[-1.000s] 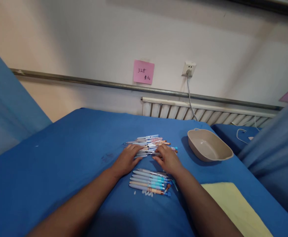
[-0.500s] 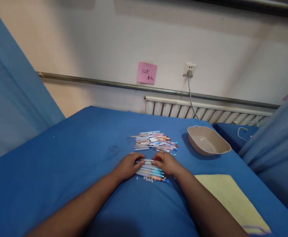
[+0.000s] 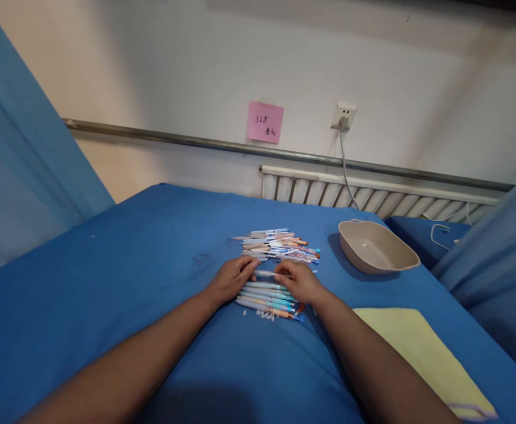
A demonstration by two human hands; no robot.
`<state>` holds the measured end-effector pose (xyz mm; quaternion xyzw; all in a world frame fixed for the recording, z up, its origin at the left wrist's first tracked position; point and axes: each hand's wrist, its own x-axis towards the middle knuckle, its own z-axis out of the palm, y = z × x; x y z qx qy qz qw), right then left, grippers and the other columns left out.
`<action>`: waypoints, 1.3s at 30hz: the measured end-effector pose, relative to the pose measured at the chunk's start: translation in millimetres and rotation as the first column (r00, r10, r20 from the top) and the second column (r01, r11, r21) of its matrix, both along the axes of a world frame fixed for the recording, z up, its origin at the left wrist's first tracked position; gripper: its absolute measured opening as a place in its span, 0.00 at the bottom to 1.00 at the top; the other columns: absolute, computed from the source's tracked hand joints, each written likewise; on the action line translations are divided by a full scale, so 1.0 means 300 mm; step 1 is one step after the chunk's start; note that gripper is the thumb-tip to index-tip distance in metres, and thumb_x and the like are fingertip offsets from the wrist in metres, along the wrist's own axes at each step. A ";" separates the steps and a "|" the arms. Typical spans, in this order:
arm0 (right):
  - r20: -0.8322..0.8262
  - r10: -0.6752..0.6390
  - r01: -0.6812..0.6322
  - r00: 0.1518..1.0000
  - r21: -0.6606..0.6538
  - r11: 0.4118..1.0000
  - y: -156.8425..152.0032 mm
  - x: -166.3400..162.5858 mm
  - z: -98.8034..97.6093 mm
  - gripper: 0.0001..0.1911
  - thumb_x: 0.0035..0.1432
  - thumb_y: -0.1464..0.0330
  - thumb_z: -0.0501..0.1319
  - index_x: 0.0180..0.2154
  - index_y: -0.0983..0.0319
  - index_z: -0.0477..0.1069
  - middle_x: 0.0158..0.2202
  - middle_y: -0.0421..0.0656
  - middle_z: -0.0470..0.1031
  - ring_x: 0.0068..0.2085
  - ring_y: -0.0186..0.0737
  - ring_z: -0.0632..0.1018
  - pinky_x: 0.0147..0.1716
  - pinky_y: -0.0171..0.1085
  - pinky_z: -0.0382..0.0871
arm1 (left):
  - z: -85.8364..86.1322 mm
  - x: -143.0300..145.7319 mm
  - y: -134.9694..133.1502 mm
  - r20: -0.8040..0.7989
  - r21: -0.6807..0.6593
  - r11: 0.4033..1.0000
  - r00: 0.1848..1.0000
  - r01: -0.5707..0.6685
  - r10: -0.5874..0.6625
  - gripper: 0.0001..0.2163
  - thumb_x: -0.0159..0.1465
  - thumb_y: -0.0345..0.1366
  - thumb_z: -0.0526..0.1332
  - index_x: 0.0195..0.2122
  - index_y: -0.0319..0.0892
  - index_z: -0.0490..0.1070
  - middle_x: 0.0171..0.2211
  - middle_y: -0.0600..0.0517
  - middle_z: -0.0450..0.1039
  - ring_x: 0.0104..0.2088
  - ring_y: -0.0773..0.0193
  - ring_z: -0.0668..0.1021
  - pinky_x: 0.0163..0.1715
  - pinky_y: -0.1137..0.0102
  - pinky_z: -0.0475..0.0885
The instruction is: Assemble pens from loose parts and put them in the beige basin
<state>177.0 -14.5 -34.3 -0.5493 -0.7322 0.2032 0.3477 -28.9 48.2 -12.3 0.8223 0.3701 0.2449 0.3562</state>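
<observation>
A loose pile of pastel pens (image 3: 280, 245) lies on the blue cloth of the table (image 3: 152, 247). Nearer me, a tidy row of pens (image 3: 267, 299) lies side by side. Between pile and row, my left hand (image 3: 234, 278) and my right hand (image 3: 297, 280) pinch one pen (image 3: 267, 273) by its two ends and hold it level just above the cloth. Several small white bits (image 3: 264, 316) lie at the row's near edge.
A beige oval dish (image 3: 376, 247) stands to the right of the pile. A yellow cloth (image 3: 421, 347) lies at the near right. Blue fabric hangs at both sides. Behind the table are a rail, a radiator (image 3: 373, 197), a pink note and a wall socket with a cable.
My hands drew back from the far pile to the near row with a pen held between them. The camera view tilted and shifted slightly.
</observation>
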 end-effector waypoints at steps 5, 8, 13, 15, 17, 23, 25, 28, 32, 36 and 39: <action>0.006 -0.048 0.047 0.999 0.049 0.998 0.000 -0.014 0.007 0.02 0.56 0.69 0.59 0.33 0.60 0.70 0.31 0.39 0.73 0.34 0.36 0.72 0.34 0.33 0.62 | 0.001 0.001 0.011 0.066 0.185 0.979 0.993 0.087 -0.101 0.20 0.57 0.40 0.60 0.52 0.43 0.65 0.44 0.48 0.72 0.43 0.60 0.73 0.45 0.66 0.67; 0.019 -0.056 0.054 0.998 0.080 0.995 -0.003 -0.025 0.011 0.02 0.57 0.70 0.58 0.33 0.60 0.70 0.31 0.39 0.72 0.34 0.36 0.72 0.34 0.33 0.62 | 0.000 -0.004 0.018 0.021 0.112 0.990 0.996 0.082 -0.085 0.15 0.63 0.40 0.52 0.49 0.43 0.68 0.32 0.53 0.75 0.33 0.63 0.75 0.38 0.69 0.69; 0.068 -0.072 0.064 0.995 0.109 0.992 -0.009 -0.034 0.021 0.02 0.57 0.70 0.58 0.33 0.60 0.69 0.31 0.40 0.71 0.35 0.37 0.71 0.34 0.34 0.61 | 0.010 -0.006 0.014 0.040 0.171 0.983 0.997 0.063 -0.071 0.17 0.61 0.42 0.56 0.49 0.42 0.67 0.41 0.50 0.74 0.41 0.61 0.74 0.43 0.68 0.68; 0.070 -0.070 0.061 0.995 0.116 0.991 -0.010 -0.035 0.025 0.02 0.57 0.70 0.58 0.34 0.60 0.69 0.31 0.40 0.71 0.35 0.37 0.71 0.35 0.34 0.61 | 0.010 -0.006 0.013 0.062 0.227 0.970 0.993 0.088 -0.105 0.17 0.60 0.41 0.58 0.50 0.42 0.67 0.45 0.48 0.72 0.45 0.60 0.72 0.47 0.67 0.66; 0.072 -0.069 0.060 0.995 0.121 0.991 -0.012 -0.035 0.028 0.02 0.57 0.70 0.58 0.34 0.60 0.69 0.32 0.41 0.71 0.36 0.37 0.71 0.35 0.34 0.61 | 0.006 -0.006 0.014 0.047 0.189 0.977 0.993 0.097 -0.108 0.14 0.63 0.40 0.54 0.48 0.43 0.68 0.39 0.50 0.74 0.42 0.61 0.74 0.45 0.68 0.67; 0.114 -0.064 0.048 0.991 0.135 0.990 -0.018 -0.035 0.033 0.02 0.58 0.70 0.58 0.34 0.60 0.68 0.32 0.41 0.71 0.36 0.38 0.70 0.35 0.35 0.61 | 0.002 -0.006 0.014 0.031 0.119 0.992 0.999 0.039 -0.043 0.16 0.62 0.42 0.54 0.50 0.43 0.66 0.36 0.51 0.75 0.36 0.62 0.76 0.40 0.67 0.70; 0.119 -0.067 0.050 0.991 0.146 0.988 -0.021 -0.036 0.031 0.02 0.58 0.70 0.58 0.34 0.60 0.68 0.32 0.41 0.71 0.36 0.38 0.70 0.35 0.35 0.61 | 0.002 -0.006 0.010 0.078 0.192 0.980 0.994 0.062 -0.078 0.19 0.60 0.41 0.58 0.52 0.43 0.64 0.44 0.48 0.72 0.42 0.60 0.74 0.45 0.66 0.68; 0.113 -0.062 0.044 0.992 0.157 0.987 -0.024 -0.037 0.028 0.02 0.58 0.70 0.58 0.34 0.60 0.68 0.32 0.41 0.71 0.36 0.38 0.70 0.35 0.35 0.61 | 0.001 -0.005 0.008 0.053 0.188 0.978 0.994 0.087 -0.098 0.15 0.63 0.40 0.54 0.49 0.43 0.67 0.38 0.50 0.74 0.40 0.61 0.75 0.45 0.66 0.68; 0.109 -0.071 0.054 0.992 0.157 0.986 -0.026 -0.041 0.026 0.02 0.58 0.69 0.58 0.34 0.60 0.68 0.32 0.41 0.70 0.36 0.38 0.70 0.34 0.35 0.60 | 0.000 0.000 0.011 -0.002 0.117 0.993 1.000 0.018 -0.018 0.15 0.65 0.42 0.49 0.48 0.43 0.67 0.30 0.53 0.75 0.33 0.62 0.76 0.38 0.68 0.70; 0.108 -0.085 0.067 0.991 0.163 0.984 -0.024 -0.048 0.026 0.01 0.58 0.70 0.58 0.33 0.60 0.68 0.31 0.40 0.70 0.35 0.37 0.70 0.34 0.34 0.60 | -0.008 0.006 0.011 0.070 0.202 0.978 0.996 0.040 -0.055 0.20 0.59 0.41 0.59 0.52 0.42 0.64 0.42 0.49 0.73 0.40 0.61 0.74 0.43 0.68 0.69; 0.118 -0.087 0.066 0.989 0.173 0.983 -0.020 -0.037 0.027 0.01 0.58 0.70 0.58 0.33 0.60 0.68 0.32 0.41 0.71 0.36 0.38 0.70 0.35 0.35 0.60 | -0.013 0.003 0.018 0.032 0.146 0.988 0.998 0.051 -0.056 0.15 0.63 0.42 0.53 0.48 0.43 0.68 0.32 0.52 0.74 0.34 0.63 0.75 0.38 0.69 0.69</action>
